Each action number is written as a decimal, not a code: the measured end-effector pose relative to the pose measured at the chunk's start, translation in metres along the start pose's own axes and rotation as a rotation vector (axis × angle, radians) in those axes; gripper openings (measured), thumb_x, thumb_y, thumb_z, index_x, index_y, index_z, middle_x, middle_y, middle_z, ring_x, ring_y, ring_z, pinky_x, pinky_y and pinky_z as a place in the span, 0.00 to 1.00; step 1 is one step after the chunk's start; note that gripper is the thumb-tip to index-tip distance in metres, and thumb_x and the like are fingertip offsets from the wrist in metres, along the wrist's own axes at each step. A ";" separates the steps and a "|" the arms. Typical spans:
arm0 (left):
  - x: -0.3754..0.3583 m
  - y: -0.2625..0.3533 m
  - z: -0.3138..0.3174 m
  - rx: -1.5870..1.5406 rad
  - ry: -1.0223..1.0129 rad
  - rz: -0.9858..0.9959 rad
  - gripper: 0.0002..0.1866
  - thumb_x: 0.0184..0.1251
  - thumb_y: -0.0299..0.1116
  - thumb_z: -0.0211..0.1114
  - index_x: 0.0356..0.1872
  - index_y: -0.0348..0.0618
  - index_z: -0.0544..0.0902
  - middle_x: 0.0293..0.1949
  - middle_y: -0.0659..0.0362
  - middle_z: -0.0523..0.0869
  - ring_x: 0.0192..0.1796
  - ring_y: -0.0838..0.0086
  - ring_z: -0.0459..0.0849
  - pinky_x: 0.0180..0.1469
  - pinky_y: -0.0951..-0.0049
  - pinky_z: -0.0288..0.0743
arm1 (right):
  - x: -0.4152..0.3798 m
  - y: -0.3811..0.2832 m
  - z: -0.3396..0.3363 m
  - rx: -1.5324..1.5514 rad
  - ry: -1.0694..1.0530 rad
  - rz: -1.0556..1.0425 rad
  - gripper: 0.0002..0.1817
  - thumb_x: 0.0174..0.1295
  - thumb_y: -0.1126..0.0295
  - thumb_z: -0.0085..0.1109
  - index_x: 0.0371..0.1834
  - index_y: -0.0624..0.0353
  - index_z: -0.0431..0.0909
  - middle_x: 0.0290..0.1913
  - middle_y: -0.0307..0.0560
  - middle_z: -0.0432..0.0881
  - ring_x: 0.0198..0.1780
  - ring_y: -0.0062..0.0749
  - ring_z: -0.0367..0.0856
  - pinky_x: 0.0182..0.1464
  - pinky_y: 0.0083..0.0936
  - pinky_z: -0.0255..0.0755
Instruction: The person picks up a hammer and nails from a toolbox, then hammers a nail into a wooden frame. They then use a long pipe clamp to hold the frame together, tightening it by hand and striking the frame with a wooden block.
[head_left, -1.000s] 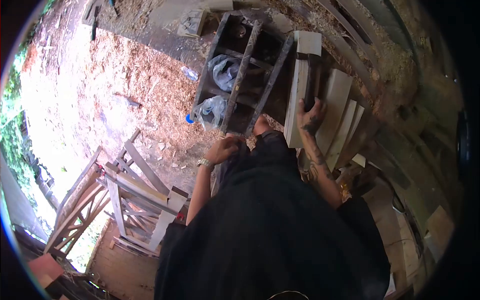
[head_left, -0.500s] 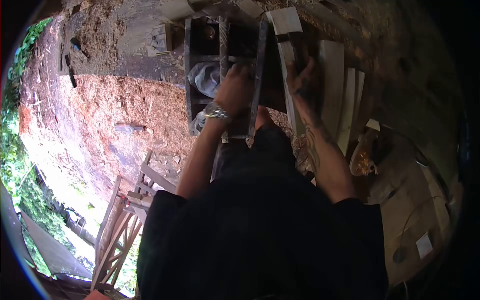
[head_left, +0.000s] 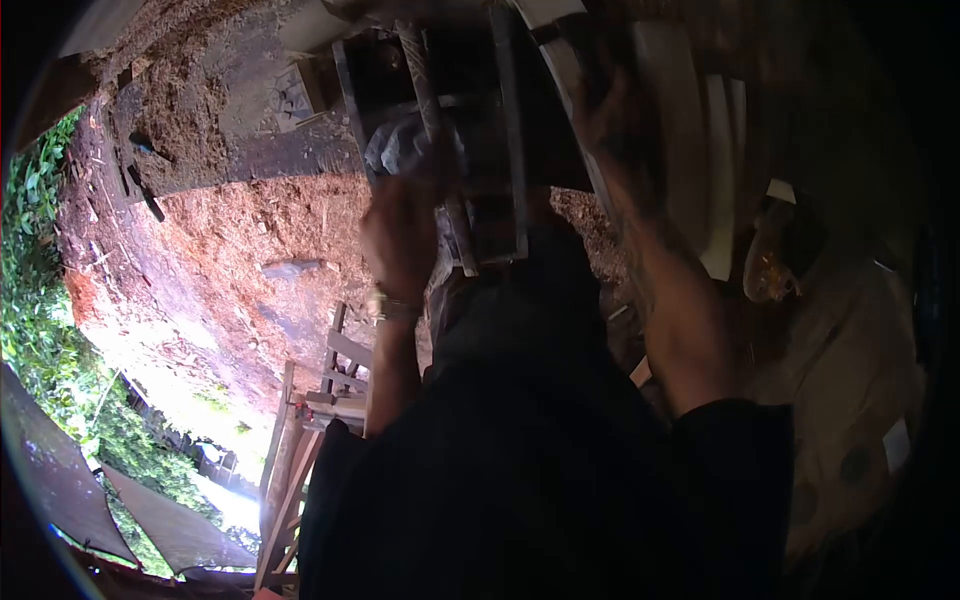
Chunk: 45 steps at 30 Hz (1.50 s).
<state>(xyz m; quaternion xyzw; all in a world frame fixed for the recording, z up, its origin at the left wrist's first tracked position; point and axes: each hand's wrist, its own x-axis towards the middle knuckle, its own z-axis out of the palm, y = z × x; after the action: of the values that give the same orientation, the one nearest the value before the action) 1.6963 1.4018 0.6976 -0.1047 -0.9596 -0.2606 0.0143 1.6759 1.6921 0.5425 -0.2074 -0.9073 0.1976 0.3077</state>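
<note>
A wooden tray with dividers (head_left: 513, 140) stands ahead of me, its compartments mostly dark. A crumpled clear plastic bag (head_left: 400, 145) lies in one of them. My left hand (head_left: 400, 235), with a metal watch on its wrist, is at the tray's near left side. Its fingers look curled, and a dark shape sticks out beyond them that I cannot make out. My right hand (head_left: 615, 115) is in shadow over the pale boards (head_left: 672, 130) to the right of the tray. Blur and darkness hide what its fingers do.
Sawdust and wood chips (head_left: 270, 225) cover the ground at left. A small wooden block (head_left: 300, 95) lies left of the tray, and dark tools (head_left: 145, 190) lie farther left. A wooden frame (head_left: 345, 350) stands at lower left. An oblong object (head_left: 770, 250) lies at right.
My left hand has come out of the tray's middle, back and left to its near side. My right hand stays by the boards, moved slightly away from me. The whole view has shifted and tilted.
</note>
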 end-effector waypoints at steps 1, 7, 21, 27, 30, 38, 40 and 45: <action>0.005 0.000 -0.015 0.008 0.040 -0.100 0.11 0.74 0.37 0.63 0.42 0.40 0.87 0.35 0.49 0.89 0.38 0.58 0.90 0.39 0.61 0.79 | -0.001 0.000 0.003 0.010 0.014 -0.003 0.38 0.64 0.46 0.64 0.69 0.64 0.70 0.56 0.72 0.79 0.56 0.68 0.80 0.58 0.53 0.76; 0.044 -0.052 -0.032 0.233 -0.044 -0.072 0.11 0.73 0.37 0.62 0.41 0.41 0.87 0.40 0.47 0.89 0.44 0.48 0.89 0.44 0.54 0.80 | 0.005 -0.006 0.009 0.017 0.027 0.015 0.39 0.63 0.46 0.65 0.71 0.61 0.68 0.59 0.71 0.78 0.58 0.68 0.79 0.60 0.54 0.75; 0.026 -0.036 0.000 0.050 -0.111 0.113 0.30 0.65 0.41 0.74 0.65 0.40 0.78 0.58 0.45 0.83 0.65 0.50 0.79 0.62 0.56 0.76 | 0.016 -0.014 0.005 -0.058 -0.106 0.111 0.38 0.61 0.50 0.67 0.70 0.59 0.66 0.57 0.70 0.76 0.59 0.67 0.77 0.58 0.55 0.74; -0.063 -0.062 0.026 0.161 -0.366 0.033 0.42 0.63 0.37 0.75 0.76 0.43 0.63 0.69 0.39 0.70 0.65 0.41 0.76 0.61 0.49 0.75 | 0.020 -0.020 0.007 0.030 -0.109 0.141 0.37 0.62 0.52 0.66 0.70 0.59 0.65 0.56 0.70 0.75 0.57 0.68 0.77 0.56 0.56 0.73; -0.082 -0.094 0.043 -0.035 -0.499 -0.219 0.29 0.70 0.33 0.67 0.70 0.43 0.69 0.50 0.36 0.85 0.52 0.38 0.84 0.48 0.49 0.80 | 0.026 -0.025 -0.001 -0.013 -0.074 0.060 0.34 0.63 0.56 0.65 0.68 0.60 0.66 0.55 0.69 0.75 0.54 0.68 0.77 0.53 0.55 0.73; -0.095 -0.097 -0.034 -0.081 -0.465 -0.184 0.11 0.69 0.31 0.63 0.51 0.44 0.82 0.34 0.41 0.87 0.39 0.42 0.87 0.38 0.48 0.78 | 0.017 -0.007 0.032 -0.065 -0.004 -0.005 0.35 0.63 0.50 0.66 0.67 0.60 0.68 0.54 0.67 0.77 0.53 0.66 0.79 0.54 0.54 0.74; -0.099 -0.110 -0.046 -0.128 -0.434 -0.210 0.12 0.69 0.31 0.64 0.52 0.44 0.82 0.34 0.41 0.88 0.39 0.42 0.87 0.37 0.49 0.78 | 0.016 -0.001 0.040 -0.079 0.014 -0.015 0.36 0.62 0.49 0.66 0.67 0.60 0.69 0.54 0.67 0.78 0.53 0.65 0.79 0.54 0.53 0.74; -0.099 -0.116 -0.051 -0.271 -0.314 -0.353 0.20 0.69 0.38 0.71 0.55 0.38 0.79 0.36 0.45 0.89 0.37 0.59 0.89 0.40 0.60 0.79 | 0.016 0.010 0.053 -0.097 0.049 -0.042 0.37 0.62 0.46 0.66 0.66 0.60 0.70 0.53 0.66 0.80 0.53 0.64 0.80 0.54 0.53 0.74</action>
<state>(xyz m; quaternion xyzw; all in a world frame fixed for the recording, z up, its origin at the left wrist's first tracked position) 1.7679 1.2587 0.6761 0.0241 -0.9098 -0.3659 -0.1944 1.6326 1.6961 0.5062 -0.2077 -0.9122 0.1421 0.3233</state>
